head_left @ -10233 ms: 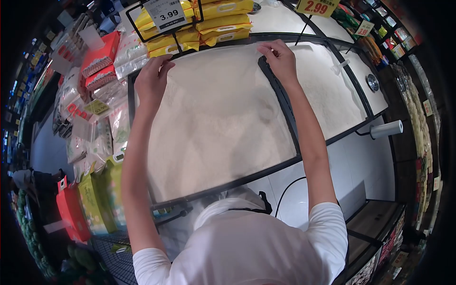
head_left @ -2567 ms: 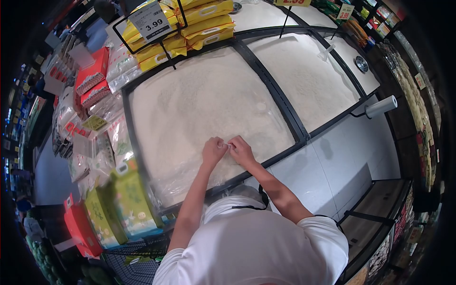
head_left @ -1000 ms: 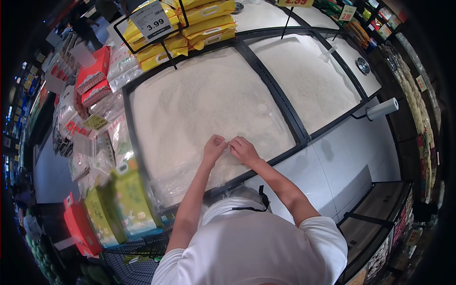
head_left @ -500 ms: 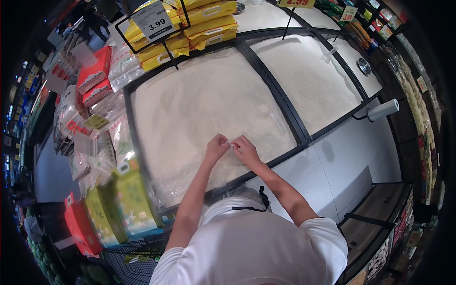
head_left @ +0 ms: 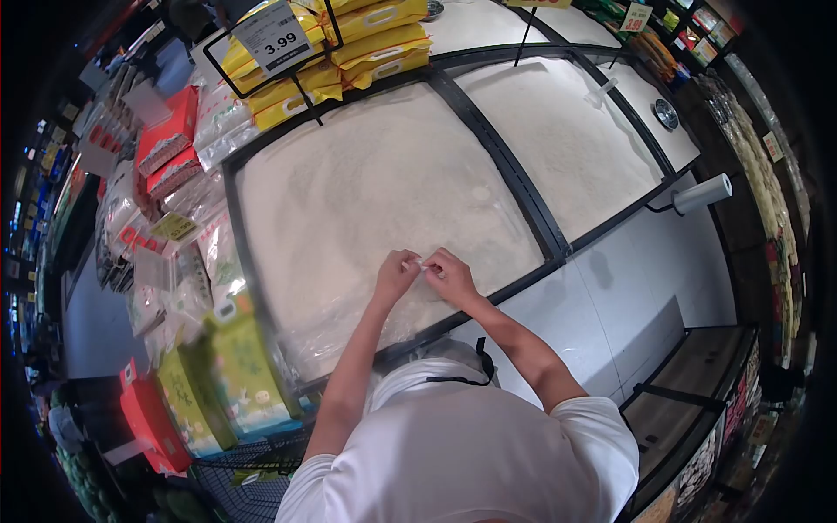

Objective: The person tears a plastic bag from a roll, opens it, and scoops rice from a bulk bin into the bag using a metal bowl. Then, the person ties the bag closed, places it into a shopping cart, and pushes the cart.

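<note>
My left hand (head_left: 398,272) and my right hand (head_left: 448,275) are close together above the near part of a large black-framed bin of pale rice (head_left: 349,192). The fingers of both are pinched on a small whitish piece (head_left: 423,265), which looks like the edge of thin clear plastic. Clear plastic film (head_left: 349,336) lies wrinkled over the near left of the bin. A clear scoop-like object (head_left: 482,196) shows faintly at the right of the same bin.
A second rice bin (head_left: 567,148) adjoins on the right, with a plastic roll (head_left: 703,194) on its near edge. Yellow bags (head_left: 384,44) and a price sign (head_left: 273,37) stand behind. Green packages (head_left: 248,375) and a wire cart (head_left: 253,471) are at the left.
From stretched out at the bin's far edge, both hands have come back together near its front. Over the last second they have barely moved, still pinched at the small piece.
</note>
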The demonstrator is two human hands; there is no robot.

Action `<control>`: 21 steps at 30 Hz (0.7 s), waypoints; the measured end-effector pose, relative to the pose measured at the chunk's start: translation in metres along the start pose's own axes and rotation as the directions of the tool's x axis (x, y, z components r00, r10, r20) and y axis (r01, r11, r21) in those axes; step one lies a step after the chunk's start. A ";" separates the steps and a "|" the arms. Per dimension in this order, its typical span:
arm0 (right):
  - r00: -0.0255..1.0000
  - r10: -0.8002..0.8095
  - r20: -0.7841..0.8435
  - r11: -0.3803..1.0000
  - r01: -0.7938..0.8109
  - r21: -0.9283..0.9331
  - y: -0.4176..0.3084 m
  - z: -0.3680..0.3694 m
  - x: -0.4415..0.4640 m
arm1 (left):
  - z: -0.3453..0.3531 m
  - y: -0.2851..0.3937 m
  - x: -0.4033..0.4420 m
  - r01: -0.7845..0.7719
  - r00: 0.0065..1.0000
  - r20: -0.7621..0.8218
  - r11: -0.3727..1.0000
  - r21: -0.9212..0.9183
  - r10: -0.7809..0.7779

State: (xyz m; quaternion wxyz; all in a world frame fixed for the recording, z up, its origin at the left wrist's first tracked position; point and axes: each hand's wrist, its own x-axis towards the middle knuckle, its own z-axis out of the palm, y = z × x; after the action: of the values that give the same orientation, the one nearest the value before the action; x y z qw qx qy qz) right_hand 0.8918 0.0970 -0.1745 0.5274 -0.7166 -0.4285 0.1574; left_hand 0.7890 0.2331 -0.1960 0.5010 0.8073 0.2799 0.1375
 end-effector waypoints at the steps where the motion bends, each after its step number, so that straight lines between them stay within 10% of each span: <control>1: 0.999 0.033 -0.003 0.999 -0.033 0.041 0.006 0.002 -0.001 | 0.000 0.000 -0.001 0.008 1.000 -0.002 1.000 0.021 -0.008; 4: 0.958 0.279 0.067 0.827 -0.275 0.491 0.040 0.019 -0.005 | 0.003 -0.006 0.000 0.015 1.000 -0.024 0.999 0.052 -0.013; 7: 0.947 0.301 0.112 0.850 -0.319 0.419 0.036 0.014 -0.008 | 0.008 -0.010 -0.002 0.067 0.997 -0.044 0.998 0.006 -0.066; 13: 0.983 -0.086 0.159 0.900 0.146 -0.412 -0.013 -0.006 -0.002 | 0.007 0.000 -0.003 0.131 0.991 0.012 0.986 -0.102 -0.131; 21: 0.995 0.001 0.103 0.980 0.019 -0.196 -0.018 -0.010 0.001 | 0.009 -0.003 -0.006 0.060 0.998 -0.008 0.988 -0.143 -0.061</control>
State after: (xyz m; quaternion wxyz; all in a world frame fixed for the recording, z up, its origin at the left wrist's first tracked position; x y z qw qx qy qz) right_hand 0.8911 0.0929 -0.1542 0.4321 -0.7542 -0.4717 0.1483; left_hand 0.7874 0.2239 -0.2023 0.5595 0.7598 0.2969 0.1469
